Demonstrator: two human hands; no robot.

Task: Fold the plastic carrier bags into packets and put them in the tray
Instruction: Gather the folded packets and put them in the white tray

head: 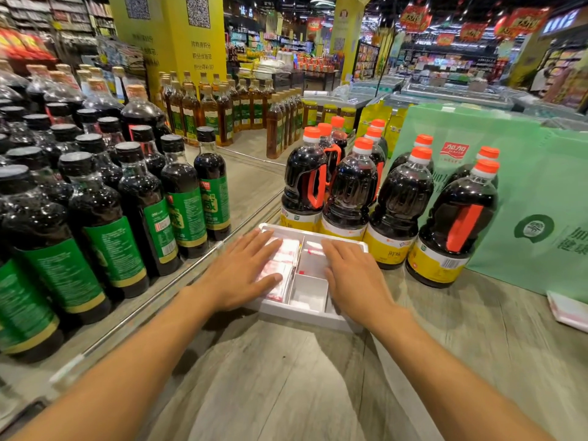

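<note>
Both hands lie spread flat on the white divided plastic tray (305, 317). The left hand (241, 275) presses red-and-white folded bag packets (281, 261) in its left compartments, and the right hand (353, 276) covers the right ones. A flat pink-white stack (569, 308), probably unfolded bags, lies well right, nearer the right hand.

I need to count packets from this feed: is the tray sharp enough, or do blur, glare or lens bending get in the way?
Head view: tray and packets fairly sharp at centre, though left hand and right hand cover much of them; head view edges bow and smear, worst on the green-label bottles; ceiling lights glint on the orange-capped bottles.
</note>
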